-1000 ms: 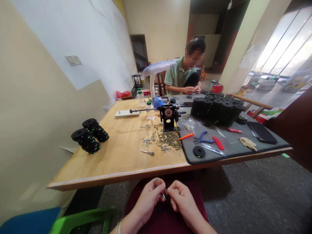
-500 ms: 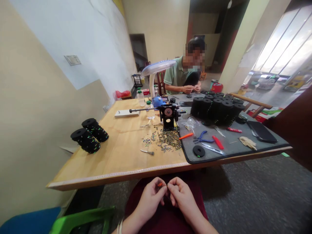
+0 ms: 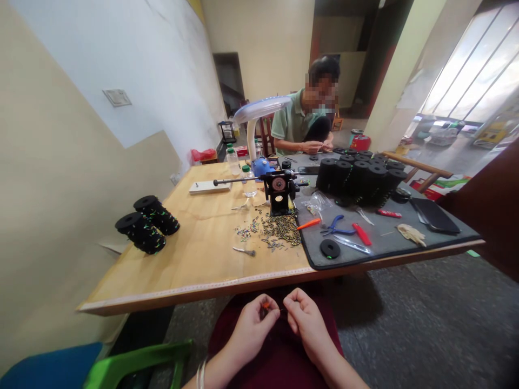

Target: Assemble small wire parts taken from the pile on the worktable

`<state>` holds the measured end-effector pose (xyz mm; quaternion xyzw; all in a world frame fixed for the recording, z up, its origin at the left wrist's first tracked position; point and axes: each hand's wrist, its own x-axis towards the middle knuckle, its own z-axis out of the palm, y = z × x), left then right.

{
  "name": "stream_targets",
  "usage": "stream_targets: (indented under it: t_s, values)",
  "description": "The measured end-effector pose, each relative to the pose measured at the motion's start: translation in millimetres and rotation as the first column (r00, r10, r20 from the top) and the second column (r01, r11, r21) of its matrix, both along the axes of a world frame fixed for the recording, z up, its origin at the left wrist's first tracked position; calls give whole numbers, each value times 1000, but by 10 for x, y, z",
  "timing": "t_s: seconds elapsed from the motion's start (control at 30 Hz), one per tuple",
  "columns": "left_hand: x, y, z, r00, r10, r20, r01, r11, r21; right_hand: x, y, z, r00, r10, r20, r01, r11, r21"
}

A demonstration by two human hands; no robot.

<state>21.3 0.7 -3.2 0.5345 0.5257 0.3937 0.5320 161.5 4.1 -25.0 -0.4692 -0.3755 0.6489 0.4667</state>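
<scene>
Noted orange bit [image 3: 265, 306], maroon lap [image 3: 279, 351]; black spools [image 3: 141, 233] flecked green; grey mat [image 3: 385, 244]; blue-handled pliers [image 3: 335, 227]; pale tan table [image 3: 194, 265].

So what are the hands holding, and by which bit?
The left hand pinches a tiny orange piece between thumb and fingertips; by which part is too small to tell. The right hand is pinched shut beside it; on what, I cannot tell.

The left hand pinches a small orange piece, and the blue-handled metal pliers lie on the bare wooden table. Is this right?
Not quite: the head view shows the blue-handled metal pliers lying on the dark grey mat, not on bare wood. The left hand does pinch the small orange piece.
</scene>
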Motion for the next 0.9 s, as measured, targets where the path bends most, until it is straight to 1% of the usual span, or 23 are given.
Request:
stream_targets:
  t_s: [0.13,0.33,0.43,0.5,0.6,0.67,0.8,0.9]
  values:
    - [7,0,-1,1000,17,-15,-17,1000,10,-28,-4,-11,1000,29,-5,-29,1000,9]
    - [-28,27,-57,999,45,9,-45,999,-17,-27,-10,31,990,132,-40,-132,991,-12]
    - [-64,49,-25,998,66,17,-66,998,10,-12,-18,65,977,207,-48,-207,978,-12]
    - [-76,59,21,996,86,35,-87,996,29,-8,-22,71,970,245,10,-245,970,9]
    - [-74,66,75,995,87,53,-89,995,34,-9,-25,50,960,230,157,-244,967,76]
    - [-71,69,78,994,89,62,-91,995,32,-11,-28,24,955,207,211,-233,966,109]
    - [-80,74,19,986,146,76,-148,988,31,-8,-46,-15,951,201,234,-230,968,101]
    - [-89,78,-23,983,162,82,-165,986,30,0,-55,-25,951,177,253,-213,970,121]
